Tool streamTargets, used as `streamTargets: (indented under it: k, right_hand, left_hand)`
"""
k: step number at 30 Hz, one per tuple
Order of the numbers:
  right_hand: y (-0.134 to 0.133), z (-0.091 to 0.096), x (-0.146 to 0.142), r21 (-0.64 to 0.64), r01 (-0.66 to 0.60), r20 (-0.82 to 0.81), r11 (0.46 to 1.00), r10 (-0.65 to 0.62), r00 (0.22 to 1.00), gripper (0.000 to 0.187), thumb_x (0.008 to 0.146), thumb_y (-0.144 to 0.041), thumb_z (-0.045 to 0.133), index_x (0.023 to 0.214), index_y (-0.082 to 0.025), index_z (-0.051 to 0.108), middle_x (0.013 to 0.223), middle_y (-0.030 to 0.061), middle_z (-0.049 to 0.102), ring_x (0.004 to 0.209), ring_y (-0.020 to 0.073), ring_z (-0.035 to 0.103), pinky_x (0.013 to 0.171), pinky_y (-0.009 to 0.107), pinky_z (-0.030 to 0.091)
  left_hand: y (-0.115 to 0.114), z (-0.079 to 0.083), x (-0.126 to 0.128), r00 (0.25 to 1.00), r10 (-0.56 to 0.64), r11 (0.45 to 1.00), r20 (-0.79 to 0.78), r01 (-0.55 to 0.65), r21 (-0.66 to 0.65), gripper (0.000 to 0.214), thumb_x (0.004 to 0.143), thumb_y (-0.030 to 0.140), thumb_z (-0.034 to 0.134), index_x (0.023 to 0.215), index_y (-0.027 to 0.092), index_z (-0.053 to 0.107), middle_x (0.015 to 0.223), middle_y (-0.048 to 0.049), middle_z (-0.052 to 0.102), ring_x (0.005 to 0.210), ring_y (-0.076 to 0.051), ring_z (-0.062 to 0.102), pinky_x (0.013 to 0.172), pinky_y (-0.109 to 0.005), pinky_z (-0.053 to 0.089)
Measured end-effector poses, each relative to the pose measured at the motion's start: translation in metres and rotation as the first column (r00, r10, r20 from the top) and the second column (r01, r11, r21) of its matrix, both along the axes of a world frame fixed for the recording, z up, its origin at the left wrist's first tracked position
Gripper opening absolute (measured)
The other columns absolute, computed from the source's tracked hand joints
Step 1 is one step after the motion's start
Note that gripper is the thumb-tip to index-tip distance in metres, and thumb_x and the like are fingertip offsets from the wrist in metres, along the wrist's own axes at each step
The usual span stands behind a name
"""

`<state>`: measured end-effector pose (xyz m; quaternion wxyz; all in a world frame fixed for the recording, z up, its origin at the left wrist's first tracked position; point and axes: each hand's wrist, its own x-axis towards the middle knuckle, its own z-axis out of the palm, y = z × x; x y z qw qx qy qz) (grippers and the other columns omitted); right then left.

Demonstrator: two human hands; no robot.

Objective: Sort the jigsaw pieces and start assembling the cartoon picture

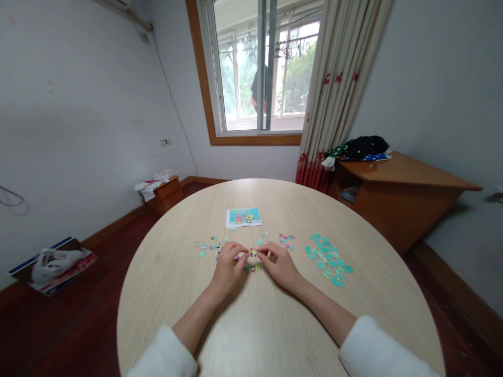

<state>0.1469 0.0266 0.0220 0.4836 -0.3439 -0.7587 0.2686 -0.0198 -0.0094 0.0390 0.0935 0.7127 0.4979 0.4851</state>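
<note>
My left hand (231,263) and my right hand (278,263) meet over the middle of the round table. Their thumbs and fingertips pinch a small colourful jigsaw piece (253,252) from either side. Just below it on the table lies a short joined strip of puzzle pieces (253,267). Loose pieces (202,254) are scattered left of my left hand, partly hidden by it. A few pink and teal pieces (286,240) lie beyond my right hand. Farther right spreads a larger group of mostly teal pieces (329,257).
A picture sheet (243,217) with cartoon figures lies beyond my hands on the table (259,335). Behind on the right, a wooden desk (408,173) bears dark cloth. A small wooden cabinet (168,193) stands at the left. Outside the window is a person (259,89).
</note>
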Motion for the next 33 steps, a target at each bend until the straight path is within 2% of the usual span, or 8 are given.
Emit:
streamTargets:
  k: [14, 28, 33]
  right_hand:
    - [-0.0007, 0.0026, 0.0003, 0.011, 0.013, 0.016, 1.0, -0.013, 1.0, 0.012, 0.079, -0.026, 0.057, 0.08, -0.018, 0.066, 0.07, 0.003, 0.062, 0.065, 0.0136, 0.054, 0.06, 0.025, 0.044]
    - [-0.0011, 0.0036, 0.0012, -0.01, -0.026, 0.015, 1.0, 0.026, 1.0, 0.013, 0.08, -0.024, 0.056, 0.079, -0.017, 0.067, 0.071, 0.004, 0.063, 0.064, 0.0132, 0.054, 0.059, 0.024, 0.043]
    - [-0.0006, 0.0034, 0.0006, 0.007, 0.003, 0.007, 1.0, -0.003, 1.0, 0.012, 0.079, -0.024, 0.057, 0.079, -0.017, 0.067, 0.069, 0.0034, 0.063, 0.062, 0.0128, 0.054, 0.058, 0.024, 0.043]
  left_hand:
    - [0.0008, -0.0015, -0.0028, 0.997, -0.077, 0.994, -0.019, 0.075, -0.075, 0.01, 0.082, 0.019, 0.053, 0.077, 0.018, 0.062, 0.079, -0.0054, 0.061, 0.081, -0.018, 0.053, 0.073, -0.031, 0.041]
    - [0.0025, -0.0021, -0.0047, 0.996, -0.081, 0.995, -0.048, 0.078, -0.069, 0.01, 0.081, 0.018, 0.054, 0.075, 0.018, 0.061, 0.078, -0.0046, 0.062, 0.079, -0.017, 0.055, 0.072, -0.029, 0.042]
    - [0.0028, -0.002, -0.0048, 0.996, -0.076, 0.995, -0.049, 0.072, -0.067, 0.01, 0.08, 0.016, 0.053, 0.074, 0.018, 0.061, 0.077, -0.0042, 0.062, 0.078, -0.017, 0.054, 0.072, -0.03, 0.042]
